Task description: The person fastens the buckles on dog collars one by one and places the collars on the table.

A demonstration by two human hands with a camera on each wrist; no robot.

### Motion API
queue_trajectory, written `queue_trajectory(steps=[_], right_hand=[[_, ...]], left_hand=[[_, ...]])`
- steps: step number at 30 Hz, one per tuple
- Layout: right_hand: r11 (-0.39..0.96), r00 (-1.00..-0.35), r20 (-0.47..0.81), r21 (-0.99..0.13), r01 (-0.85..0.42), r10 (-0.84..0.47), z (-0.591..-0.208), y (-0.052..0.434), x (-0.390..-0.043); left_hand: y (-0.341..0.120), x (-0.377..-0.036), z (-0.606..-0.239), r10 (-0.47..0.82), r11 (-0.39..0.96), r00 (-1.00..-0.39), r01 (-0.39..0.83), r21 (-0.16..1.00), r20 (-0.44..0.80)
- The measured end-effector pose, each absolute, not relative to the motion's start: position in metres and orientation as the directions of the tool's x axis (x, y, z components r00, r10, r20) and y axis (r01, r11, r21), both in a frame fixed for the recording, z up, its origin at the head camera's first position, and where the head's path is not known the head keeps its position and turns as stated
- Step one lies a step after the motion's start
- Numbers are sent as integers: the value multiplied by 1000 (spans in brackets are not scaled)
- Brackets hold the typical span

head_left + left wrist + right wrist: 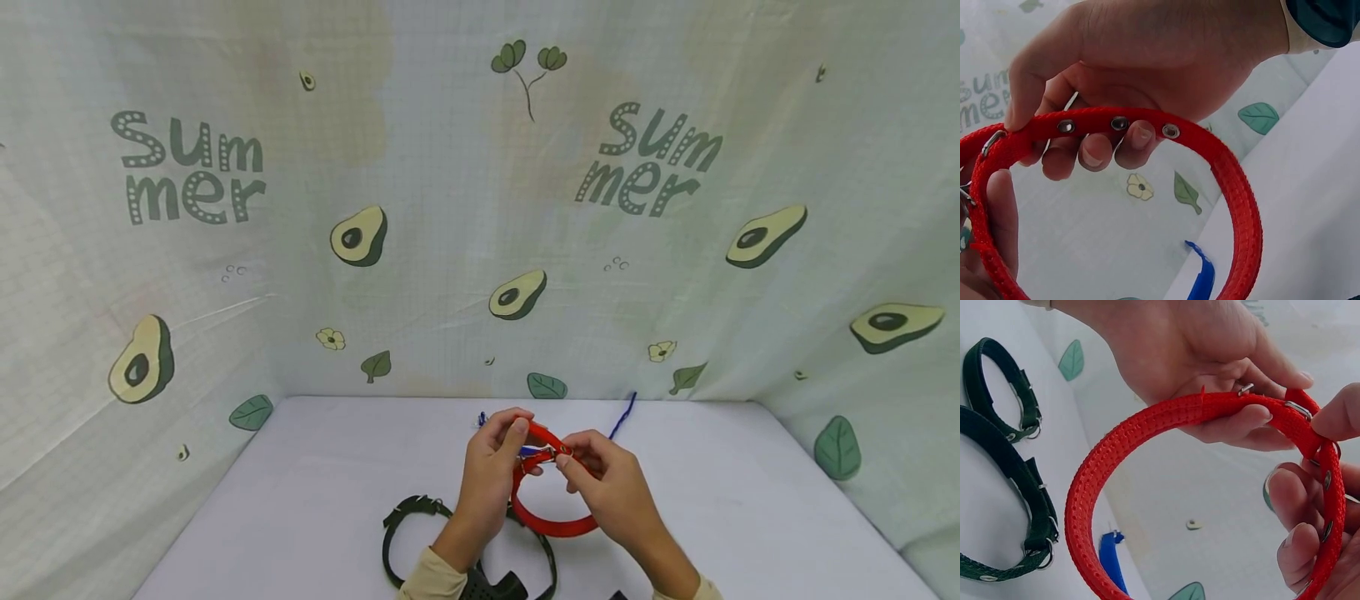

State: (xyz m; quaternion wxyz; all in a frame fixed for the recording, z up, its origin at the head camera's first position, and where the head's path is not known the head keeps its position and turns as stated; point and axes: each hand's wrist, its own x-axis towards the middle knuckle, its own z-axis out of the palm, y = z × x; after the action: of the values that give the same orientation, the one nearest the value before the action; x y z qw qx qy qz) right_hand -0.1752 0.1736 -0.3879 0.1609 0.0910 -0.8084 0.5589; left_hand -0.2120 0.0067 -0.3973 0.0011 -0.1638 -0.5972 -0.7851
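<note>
The red collar [551, 517] is held above the table [315, 467], looped, its buckle [1300, 410] pinched by the right hand [611, 492] while the left hand [491, 467] grips the eyelet end. The strap is best fed straight, eyelets [1119, 123] kept upward. Green collars [1004, 462] lie below.

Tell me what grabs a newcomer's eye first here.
A bright red woven collar with metal eyelets, looped above the white table, held in both grips: left hand on the eyelet strap, right hand at the buckle. Behind hangs an avocado-print "Summer" cloth; dark green collars lie nearby.
</note>
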Motion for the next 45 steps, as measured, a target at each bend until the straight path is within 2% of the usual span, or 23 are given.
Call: queue_trajectory(steps=[3,6,9,12,24,37,45], right_hand=[[361,-921,388,-865,-348,43,-389,175,-176],[349,-908,413,-862,-366,67,-389,176,-175],[331,-902,419,-869,-368,99,-389,176,-175],[327,-901,415,-875,-356,130,-391,176,-177],[449,-844,509,-802,-394,168,-394,173,-180],[455,-823,544,-781,-427,162,-395,174,-177],[394,-732,657,-730,-558,182,-399,172,-181]], left_hand=[[7,-212,-397,213,-282,-946,182,942,246],[8,-213,-397,290,-267,-926,163,950,240],[9,-214,-398,391,-213,-891,156,965,230],[10,-214,-400,436,-148,-873,171,974,219],[10,-211,-399,446,-70,-874,181,981,193],[14,-207,-399,451,-53,-880,137,989,146],[14,-210,-401,422,-121,-880,182,976,216]])
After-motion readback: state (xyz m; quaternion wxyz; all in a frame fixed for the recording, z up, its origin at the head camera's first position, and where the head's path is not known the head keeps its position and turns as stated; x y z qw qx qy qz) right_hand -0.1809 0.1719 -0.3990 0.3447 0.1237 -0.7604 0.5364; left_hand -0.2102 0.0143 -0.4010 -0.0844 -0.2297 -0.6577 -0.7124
